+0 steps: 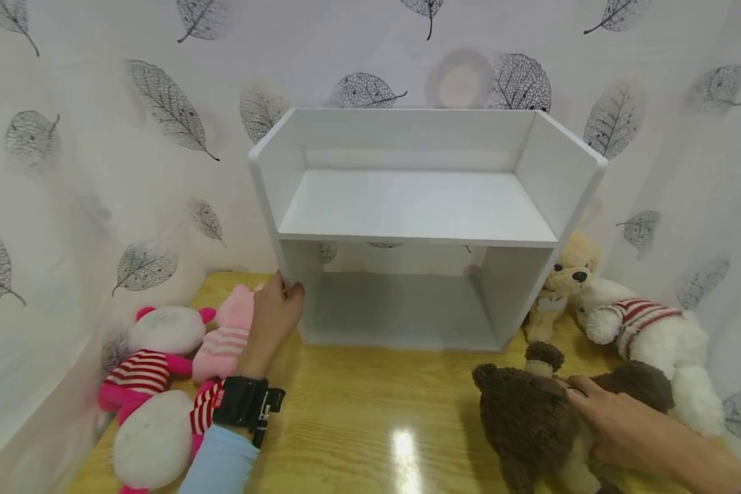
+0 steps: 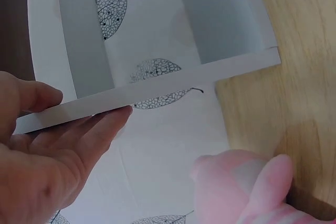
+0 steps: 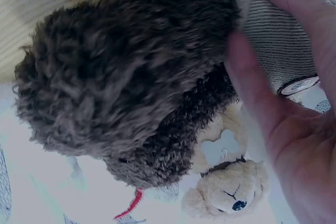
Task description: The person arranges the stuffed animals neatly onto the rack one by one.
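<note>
My left hand grips the left side panel of a white two-tier shelf. In the left wrist view, the thumb is on one face of the panel and the fingers are on the other. At the front right of the table, my right hand holds a dark brown plush bear by its body. The right wrist view shows thumb and finger spread over the bear's beige ribbed knit, beside its curly brown fur.
Pink and white plush toys in striped clothes lie left of the shelf on the wooden table. At the right are a tan plush dog, a white plush toy and more brown plush. Leaf-patterned curtain hangs behind.
</note>
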The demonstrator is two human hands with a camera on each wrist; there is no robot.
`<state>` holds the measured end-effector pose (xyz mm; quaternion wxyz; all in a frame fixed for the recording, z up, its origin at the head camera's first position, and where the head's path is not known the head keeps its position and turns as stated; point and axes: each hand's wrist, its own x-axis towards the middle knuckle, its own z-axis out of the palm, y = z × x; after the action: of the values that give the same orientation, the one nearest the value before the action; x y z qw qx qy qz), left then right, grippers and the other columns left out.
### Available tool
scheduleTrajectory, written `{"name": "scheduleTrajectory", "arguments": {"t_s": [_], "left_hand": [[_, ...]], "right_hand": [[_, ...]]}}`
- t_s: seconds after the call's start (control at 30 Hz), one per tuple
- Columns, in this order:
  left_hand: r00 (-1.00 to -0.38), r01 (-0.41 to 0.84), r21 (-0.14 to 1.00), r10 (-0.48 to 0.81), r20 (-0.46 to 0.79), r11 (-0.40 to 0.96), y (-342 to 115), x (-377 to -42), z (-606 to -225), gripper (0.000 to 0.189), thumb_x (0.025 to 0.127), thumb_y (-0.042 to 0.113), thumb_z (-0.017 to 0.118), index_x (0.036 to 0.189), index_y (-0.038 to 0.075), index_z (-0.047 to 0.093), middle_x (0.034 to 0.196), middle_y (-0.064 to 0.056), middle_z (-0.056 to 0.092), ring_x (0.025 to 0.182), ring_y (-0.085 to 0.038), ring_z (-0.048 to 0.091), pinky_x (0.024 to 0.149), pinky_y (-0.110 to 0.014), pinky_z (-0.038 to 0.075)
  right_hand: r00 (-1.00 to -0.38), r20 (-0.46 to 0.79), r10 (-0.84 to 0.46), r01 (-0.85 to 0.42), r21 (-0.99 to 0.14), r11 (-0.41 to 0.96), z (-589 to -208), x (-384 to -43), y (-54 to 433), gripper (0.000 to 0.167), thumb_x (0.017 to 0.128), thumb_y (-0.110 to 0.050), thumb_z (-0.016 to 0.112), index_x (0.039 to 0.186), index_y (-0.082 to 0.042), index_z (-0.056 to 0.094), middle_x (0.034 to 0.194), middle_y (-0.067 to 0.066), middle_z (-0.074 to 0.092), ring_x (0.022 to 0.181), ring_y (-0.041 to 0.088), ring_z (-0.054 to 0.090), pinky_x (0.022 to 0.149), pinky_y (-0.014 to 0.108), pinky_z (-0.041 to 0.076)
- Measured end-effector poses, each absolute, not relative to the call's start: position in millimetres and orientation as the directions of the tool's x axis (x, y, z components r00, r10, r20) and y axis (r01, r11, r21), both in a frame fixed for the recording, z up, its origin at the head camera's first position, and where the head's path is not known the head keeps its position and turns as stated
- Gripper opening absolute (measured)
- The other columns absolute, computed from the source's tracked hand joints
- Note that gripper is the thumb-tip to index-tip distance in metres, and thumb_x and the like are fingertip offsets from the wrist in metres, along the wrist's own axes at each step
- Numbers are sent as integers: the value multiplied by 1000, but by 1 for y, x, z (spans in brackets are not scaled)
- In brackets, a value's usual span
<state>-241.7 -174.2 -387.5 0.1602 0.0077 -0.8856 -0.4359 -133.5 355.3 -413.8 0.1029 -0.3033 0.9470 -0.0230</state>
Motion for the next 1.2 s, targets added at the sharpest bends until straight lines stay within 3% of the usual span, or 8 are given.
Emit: {"name": "scheduleTrajectory", "arguments": {"t_s": [0.13, 0.3, 0.47, 0.6, 0.8, 1.03, 1.2], "left_hand": [[-948, 136, 764, -142, 286, 631, -174, -242, -389, 41, 99, 13, 50, 134, -8, 56, 136, -34, 60, 122, -48, 63, 95, -59, 55], [-944, 162, 749, -120, 307, 642, -174, -242, -391, 41, 100, 13, 50, 134, -9, 55, 134, -35, 60, 120, -50, 64, 92, -59, 56], [-943, 160, 737, -119, 311, 657, -174, -241, -393, 38, 100, 13, 50, 131, -8, 57, 132, -35, 63, 118, -49, 65, 91, -59, 57], [-942, 155, 730, -124, 313, 665, -174, -241, -394, 37, 100, 13, 50, 130, -7, 57, 130, -34, 64, 116, -49, 67, 89, -58, 58], [-939, 164, 731, -123, 322, 662, -175, -242, -395, 36, 100, 13, 51, 129, -8, 58, 128, -34, 65, 114, -48, 67, 88, -58, 58], [-932, 173, 715, -121, 341, 678, -175, -241, -397, 33, 99, 14, 53, 122, -8, 60, 121, -34, 68, 107, -48, 70, 84, -57, 59], [-927, 181, 710, -124, 355, 680, -176, -241, -397, 32, 98, 14, 54, 120, -8, 61, 119, -35, 68, 104, -48, 71, 81, -57, 59]], "right_hand": [[-782, -130, -609, -614, -6, 789, -418, -134, 356, 77, 58, -34, 97, 121, -6, 63, 128, 27, 60, 108, 46, 60, 69, 47, 57], [-745, -66, -664, -666, 30, 745, -421, -131, 356, 87, 57, -36, 97, 128, -2, 60, 134, 28, 60, 108, 47, 64, 76, 52, 58], [-811, -166, -562, -570, 4, 822, -421, -133, 354, 91, 61, -37, 95, 134, 4, 58, 136, 28, 59, 109, 48, 64, 86, 62, 53], [-849, -220, -480, -490, -12, 872, -421, -134, 355, 93, 64, -45, 93, 134, 7, 59, 136, 30, 58, 110, 51, 63, 87, 64, 52], [-862, -121, -493, -496, -4, 868, -422, -130, 358, 94, 63, -50, 93, 130, 8, 61, 134, 30, 60, 108, 47, 66, 83, 59, 55], [-836, -6, -549, -549, -44, 835, -421, -132, 350, 92, 66, -42, 93, 131, 12, 58, 128, 33, 62, 99, 43, 69, 74, 50, 58], [-836, 59, -545, -548, -81, 832, -418, -135, 327, 96, 65, -41, 94, 135, 12, 55, 128, 34, 63, 103, 45, 69, 79, 53, 58]]}}
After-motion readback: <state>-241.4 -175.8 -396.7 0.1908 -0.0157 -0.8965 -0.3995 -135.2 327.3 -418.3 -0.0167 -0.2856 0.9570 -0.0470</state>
